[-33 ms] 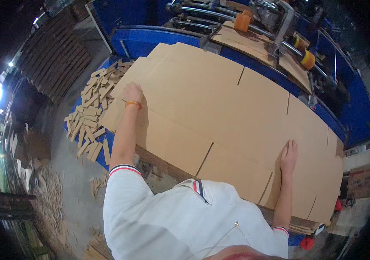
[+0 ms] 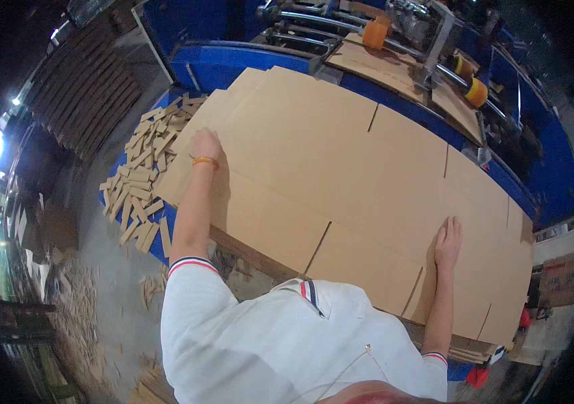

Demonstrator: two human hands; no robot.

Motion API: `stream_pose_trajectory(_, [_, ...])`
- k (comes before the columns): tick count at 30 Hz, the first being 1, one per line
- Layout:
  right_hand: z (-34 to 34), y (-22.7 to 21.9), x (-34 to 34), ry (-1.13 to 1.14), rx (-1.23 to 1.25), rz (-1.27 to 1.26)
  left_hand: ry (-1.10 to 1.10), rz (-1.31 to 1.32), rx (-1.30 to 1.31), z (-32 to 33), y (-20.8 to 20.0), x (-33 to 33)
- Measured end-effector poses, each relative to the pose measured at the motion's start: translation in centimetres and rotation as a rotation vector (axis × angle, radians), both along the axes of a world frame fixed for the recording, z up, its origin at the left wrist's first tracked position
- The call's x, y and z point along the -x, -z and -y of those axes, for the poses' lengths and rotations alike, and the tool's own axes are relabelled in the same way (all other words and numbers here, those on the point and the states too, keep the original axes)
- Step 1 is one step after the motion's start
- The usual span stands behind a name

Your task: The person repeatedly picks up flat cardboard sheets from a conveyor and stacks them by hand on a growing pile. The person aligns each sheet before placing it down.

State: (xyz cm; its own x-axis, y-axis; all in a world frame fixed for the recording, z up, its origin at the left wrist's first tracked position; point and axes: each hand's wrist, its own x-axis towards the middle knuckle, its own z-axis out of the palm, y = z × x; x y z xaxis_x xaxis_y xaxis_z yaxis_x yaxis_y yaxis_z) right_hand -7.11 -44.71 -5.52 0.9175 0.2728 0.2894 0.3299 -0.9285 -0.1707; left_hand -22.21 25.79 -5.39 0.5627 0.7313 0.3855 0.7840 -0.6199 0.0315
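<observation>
A large tan cardboard sheet (image 2: 341,161) with dark slots cut into its long edges lies in front of me, on top of others like it. My left hand (image 2: 205,143) rests near its left end, an orange band around the wrist. Its fingers look curled together and their tips are hidden, so I cannot make out what they hold. Toward the right part of the sheet, my right hand (image 2: 448,244) lies flat near the close edge, fingers stretched out and gripping nothing.
Beyond the sheet stands a blue machine (image 2: 233,64) with metal shafts and orange rollers (image 2: 376,32); more cardboard (image 2: 381,67) lies in it. Small cardboard strips (image 2: 142,178) are heaped at the left on a blue surface. Scraps (image 2: 78,316) litter the floor. Stacked cardboard (image 2: 88,87) stands far left.
</observation>
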Motion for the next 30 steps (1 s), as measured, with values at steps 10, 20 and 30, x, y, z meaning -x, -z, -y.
stream_pose_trajectory(10, [0.2, -0.2, 0.0, 0.018, -0.076, 0.047, 0.059, -0.074, 0.473, -1.2, -10.0, 1.4])
stream_pose_trajectory(20, [-0.3, -1.3, -0.3, 0.036, -0.136, -0.047, 0.041, 0.106, 0.468, -3.7, -5.2, 2.7])
stream_pose_trajectory(30, [-1.9, -1.7, 0.5, 0.08, -0.155, -0.017, -0.014, 0.184, -0.114, 4.5, -6.8, 2.3])
